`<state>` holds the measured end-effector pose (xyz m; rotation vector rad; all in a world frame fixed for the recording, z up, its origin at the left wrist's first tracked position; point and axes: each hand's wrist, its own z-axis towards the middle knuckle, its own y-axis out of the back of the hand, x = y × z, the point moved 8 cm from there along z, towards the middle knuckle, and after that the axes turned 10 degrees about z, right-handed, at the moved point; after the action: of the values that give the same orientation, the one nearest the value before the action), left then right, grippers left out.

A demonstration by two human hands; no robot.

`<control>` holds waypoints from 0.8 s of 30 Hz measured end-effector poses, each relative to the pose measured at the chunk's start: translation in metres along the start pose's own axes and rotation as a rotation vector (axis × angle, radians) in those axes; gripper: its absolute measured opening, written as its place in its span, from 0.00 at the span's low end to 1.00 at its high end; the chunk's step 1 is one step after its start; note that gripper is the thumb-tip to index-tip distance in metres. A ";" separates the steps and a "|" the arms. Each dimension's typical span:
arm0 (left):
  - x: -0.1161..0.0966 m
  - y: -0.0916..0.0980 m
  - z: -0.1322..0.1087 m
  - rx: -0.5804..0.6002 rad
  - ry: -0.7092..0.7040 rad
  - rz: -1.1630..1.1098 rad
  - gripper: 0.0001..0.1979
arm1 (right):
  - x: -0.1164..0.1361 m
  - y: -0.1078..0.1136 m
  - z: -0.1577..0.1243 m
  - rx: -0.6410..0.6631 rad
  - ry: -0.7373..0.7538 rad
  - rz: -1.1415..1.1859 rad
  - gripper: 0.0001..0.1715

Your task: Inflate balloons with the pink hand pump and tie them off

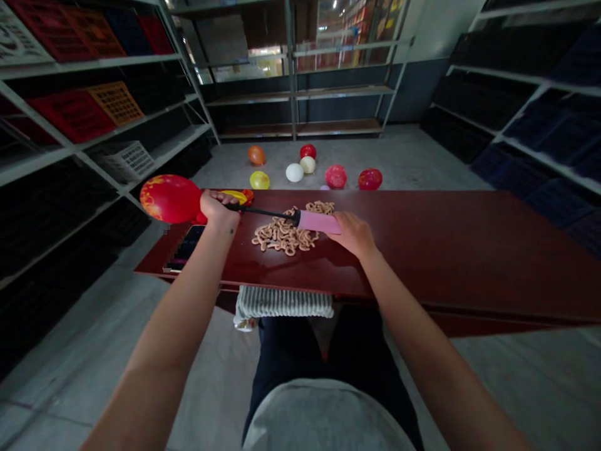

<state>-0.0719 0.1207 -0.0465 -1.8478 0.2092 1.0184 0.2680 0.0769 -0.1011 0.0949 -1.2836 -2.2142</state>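
Red balloon [169, 198] with yellow markings sits at the tabletop's [446, 244] left end, just beside the left hand [219, 207], whose fingers close around its neck end and the black tip of a pink pump [317, 221]. The right hand [352, 233] wraps the pump's other end. Beige curled pieces [284, 239] lie heaped below; loose balloons [295, 172] rest on the floor [413, 156] beyond.
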 end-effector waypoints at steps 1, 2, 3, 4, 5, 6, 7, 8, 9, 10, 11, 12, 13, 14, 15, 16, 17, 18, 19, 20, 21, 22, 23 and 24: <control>0.000 -0.006 -0.005 0.011 -0.020 0.001 0.15 | -0.002 0.002 0.000 -0.023 -0.012 0.011 0.19; 0.001 -0.013 -0.010 0.016 -0.040 0.001 0.16 | -0.006 0.004 0.000 -0.051 -0.027 0.022 0.20; 0.002 -0.020 -0.017 0.021 -0.056 0.001 0.16 | -0.009 0.007 -0.001 -0.078 -0.044 0.031 0.22; 0.003 -0.028 -0.023 0.024 -0.076 0.000 0.17 | -0.013 0.009 -0.001 -0.101 -0.064 0.039 0.24; 0.005 -0.035 -0.029 0.027 -0.096 0.001 0.17 | -0.016 0.010 -0.001 -0.113 -0.084 0.045 0.25; 0.008 -0.042 -0.034 0.028 -0.114 0.003 0.18 | -0.019 0.011 -0.001 -0.113 -0.104 0.047 0.26; 0.011 -0.049 -0.038 0.029 -0.129 0.007 0.18 | -0.022 0.011 -0.001 -0.105 -0.121 0.049 0.26; 0.015 -0.055 -0.041 0.032 -0.140 0.010 0.19 | -0.023 0.011 -0.001 -0.093 -0.134 0.054 0.26; 0.019 -0.061 -0.044 0.038 -0.149 0.014 0.19 | -0.025 0.011 -0.001 -0.082 -0.145 0.062 0.26; 0.025 -0.067 -0.045 0.049 -0.156 0.018 0.20 | -0.026 0.011 -0.001 -0.077 -0.159 0.072 0.26; 0.032 -0.073 -0.047 0.067 -0.164 0.023 0.20 | -0.028 0.011 -0.001 -0.079 -0.174 0.082 0.26; 0.040 -0.079 -0.049 0.088 -0.171 0.027 0.21 | -0.029 0.012 0.000 -0.087 -0.189 0.093 0.26; 0.049 -0.086 -0.052 0.110 -0.177 0.032 0.21 | -0.030 0.012 0.000 -0.100 -0.201 0.104 0.26; 0.059 -0.092 -0.056 0.130 -0.182 0.035 0.22 | -0.032 0.013 0.000 -0.116 -0.214 0.112 0.25; 0.069 -0.098 -0.061 0.148 -0.183 0.036 0.23 | -0.034 0.013 0.000 -0.134 -0.223 0.118 0.25; 0.081 -0.104 -0.066 0.163 -0.184 0.035 0.23 | -0.035 0.013 0.000 -0.151 -0.229 0.123 0.25; 0.092 -0.108 -0.072 0.168 -0.180 0.032 0.24 | -0.037 0.013 -0.001 -0.167 -0.234 0.130 0.25; 0.103 -0.112 -0.078 0.170 -0.167 0.033 0.24 | -0.038 0.013 -0.001 -0.179 -0.240 0.135 0.25; 0.113 -0.116 -0.084 0.175 -0.153 0.037 0.24 | -0.040 0.013 -0.001 -0.190 -0.248 0.140 0.25; 0.121 -0.119 -0.089 0.182 -0.139 0.039 0.24 | -0.042 0.014 -0.002 -0.200 -0.256 0.142 0.25; 0.128 -0.122 -0.093 0.183 -0.126 0.036 0.24 | -0.044 0.014 -0.003 -0.210 -0.266 0.139 0.25; 0.132 -0.123 -0.096 0.179 -0.114 0.033 0.25 | -0.046 0.015 -0.003 -0.219 -0.276 0.133 0.25; 0.135 -0.123 -0.097 0.170 -0.101 0.031 0.24 | -0.047 0.015 -0.004 -0.226 -0.281 0.126 0.25; 0.136 -0.123 -0.098 0.156 -0.088 0.030 0.24 | -0.048 0.016 -0.004 -0.229 -0.282 0.117 0.25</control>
<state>0.1346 0.1410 -0.0456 -1.6599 0.2570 1.0708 0.3161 0.0921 -0.1005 -0.3829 -1.1326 -2.3124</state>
